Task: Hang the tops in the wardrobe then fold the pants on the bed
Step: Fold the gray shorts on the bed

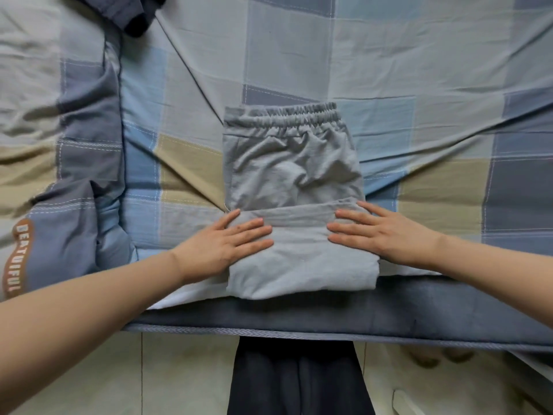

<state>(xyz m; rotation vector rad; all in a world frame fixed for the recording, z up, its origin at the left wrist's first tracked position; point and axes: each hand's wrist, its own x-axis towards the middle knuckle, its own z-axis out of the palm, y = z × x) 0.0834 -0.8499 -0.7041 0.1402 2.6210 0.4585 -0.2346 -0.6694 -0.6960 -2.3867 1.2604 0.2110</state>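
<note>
Grey pants (291,172) with an elastic waistband lie on the checked bed sheet (419,70), waistband at the far end. The leg part is folded up into a thick layer (299,259) at the near end, close to the bed's edge. My left hand (230,241) rests flat on the left side of that folded layer, fingers spread. My right hand (377,232) rests flat on its right side, fingers spread. Neither hand grips the cloth.
A bunched quilt (74,181) with the word "BEAUTIFUL" lies along the left of the bed. A dark blue garment (131,13) sits at the top left. The bed's dark edge (419,319) runs across below the pants, with pale floor beneath.
</note>
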